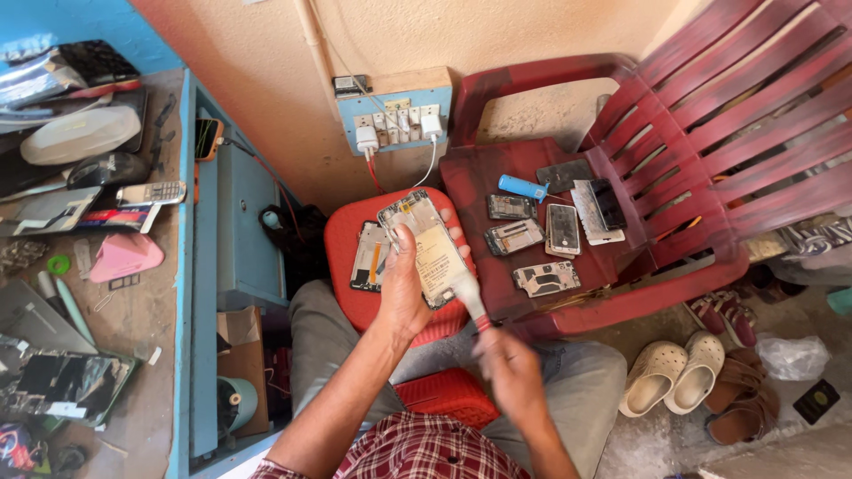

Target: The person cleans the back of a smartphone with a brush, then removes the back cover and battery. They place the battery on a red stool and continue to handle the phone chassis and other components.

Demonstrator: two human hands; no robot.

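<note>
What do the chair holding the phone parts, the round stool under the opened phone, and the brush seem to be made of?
Chair: moulded plastic, dark red, worn dull, with slatted back.
Stool: likely plastic too, brighter smooth red.
Brush in the right hand: pale bristles, red handle, probably plastic; partly hidden.
Opened phone in the left hand: metal-looking frame, uncertain.

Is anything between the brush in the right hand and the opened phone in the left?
Nothing visible. The right hand holds the brush, whose bristles already lie on the opened phone gripped by the left hand above the red stool.
</note>
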